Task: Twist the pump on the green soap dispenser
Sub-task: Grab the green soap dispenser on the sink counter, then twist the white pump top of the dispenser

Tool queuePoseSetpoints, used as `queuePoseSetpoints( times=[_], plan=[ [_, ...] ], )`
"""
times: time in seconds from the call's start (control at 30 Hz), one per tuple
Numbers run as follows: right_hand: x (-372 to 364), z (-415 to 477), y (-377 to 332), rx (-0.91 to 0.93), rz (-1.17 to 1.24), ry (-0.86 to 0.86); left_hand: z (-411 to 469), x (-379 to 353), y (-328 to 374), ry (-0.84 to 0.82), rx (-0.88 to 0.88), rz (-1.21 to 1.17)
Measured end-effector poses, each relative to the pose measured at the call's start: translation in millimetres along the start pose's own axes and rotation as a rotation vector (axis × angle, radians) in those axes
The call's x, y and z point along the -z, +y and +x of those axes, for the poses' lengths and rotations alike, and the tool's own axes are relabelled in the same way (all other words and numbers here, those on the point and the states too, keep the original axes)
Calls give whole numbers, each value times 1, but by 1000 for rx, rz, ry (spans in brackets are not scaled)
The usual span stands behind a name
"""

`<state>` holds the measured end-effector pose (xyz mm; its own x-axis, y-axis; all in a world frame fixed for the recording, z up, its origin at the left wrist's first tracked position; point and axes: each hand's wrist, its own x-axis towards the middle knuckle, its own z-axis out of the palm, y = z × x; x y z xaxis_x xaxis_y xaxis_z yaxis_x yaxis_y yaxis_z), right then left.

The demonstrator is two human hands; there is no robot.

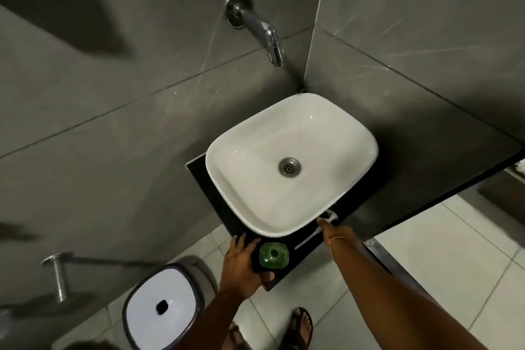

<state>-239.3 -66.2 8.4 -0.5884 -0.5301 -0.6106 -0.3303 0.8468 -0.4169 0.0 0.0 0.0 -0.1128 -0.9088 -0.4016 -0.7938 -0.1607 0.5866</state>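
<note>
white pump head [331,215] small and blurred beside the white ceramic basin [366,148], right hand [331,229] mostly hidden behind its wrist, grip unclear, white-lidded bin [162,307] cut off at bottom edge

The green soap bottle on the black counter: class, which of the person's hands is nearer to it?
Left. The left hand wraps the green soap bottle from its left side, touching it. The right hand is off to the right, holding the white pump by the basin.
</note>
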Motion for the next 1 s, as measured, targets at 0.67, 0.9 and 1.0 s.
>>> queuePoseSetpoints(
  times=[0.67,0.9,1.0],
  plan=[
    [24,-147,3,770,459,161,8,7,-2,-26,-88,48],
    [-13,-139,23,867,326,202,7,5,-2,-28,-75,88],
    [-28,-131,37,887,231,169,7,4,-3,-22,-76,95]
  ],
)
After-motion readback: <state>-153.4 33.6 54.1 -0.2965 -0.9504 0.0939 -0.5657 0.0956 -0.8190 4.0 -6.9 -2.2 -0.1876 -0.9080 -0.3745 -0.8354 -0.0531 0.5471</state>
